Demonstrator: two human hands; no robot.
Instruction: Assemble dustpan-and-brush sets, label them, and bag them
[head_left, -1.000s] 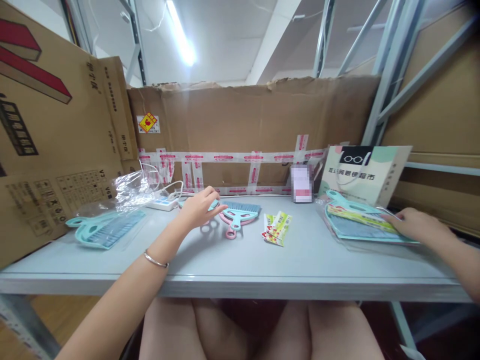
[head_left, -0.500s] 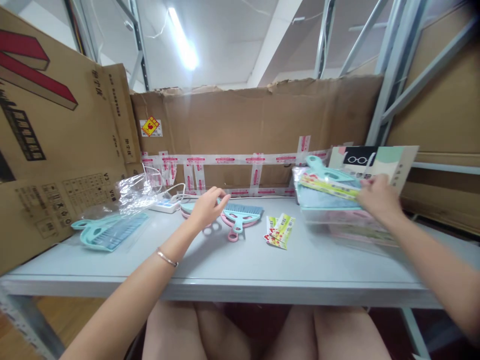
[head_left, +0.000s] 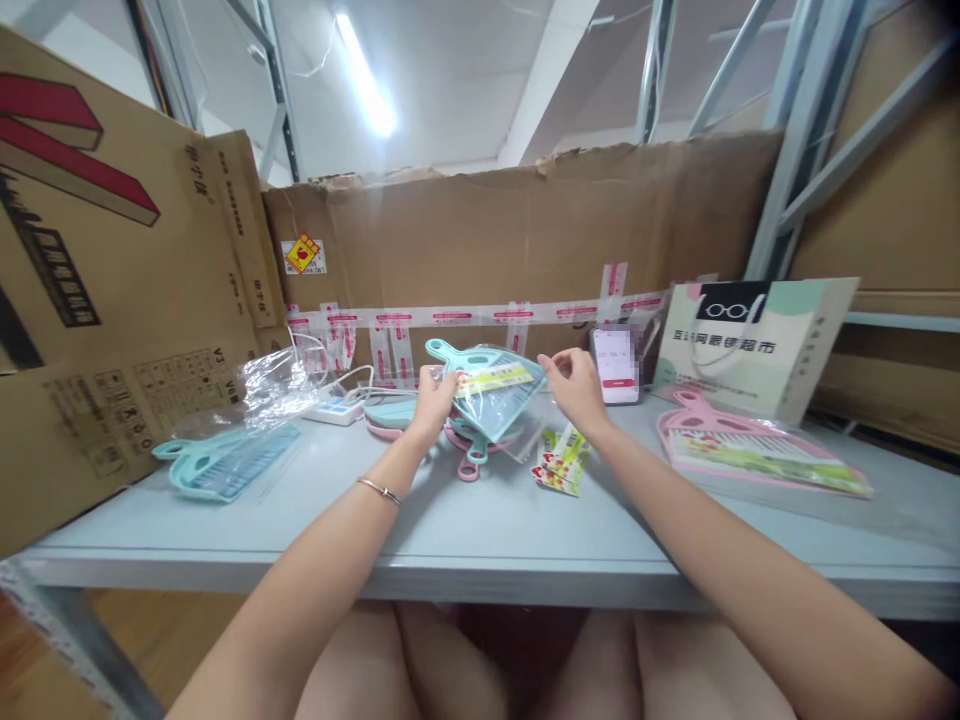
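Observation:
A mint-green dustpan-and-brush set [head_left: 495, 395] in a clear bag, with a yellow-green label card inside, is held up over the middle of the table. My left hand [head_left: 435, 400] is closed on its left side near the handle. At the right edge of the bag, my right hand [head_left: 576, 385] pinches the plastic with thumb and fingers. Beneath and behind it lie unbagged dustpan sets in pink and mint, partly hidden; a pink handle ring [head_left: 469, 468] shows. Several yellow-green label cards [head_left: 561, 462] lie just right of them.
A bagged pink dustpan set [head_left: 757, 445] lies at the right, before a paper bag [head_left: 750, 350]. A phone [head_left: 616, 365] leans at the back. Leftward are a bagged mint set [head_left: 229, 465], crumpled plastic [head_left: 274, 385] and a white power strip [head_left: 335, 410]. Cardboard [head_left: 465, 250] walls the back.
My right hand has brought the bagged mint set from the right pile to the middle, uncovering the pink set and the phone. My left hand has moved right and taken hold of it.

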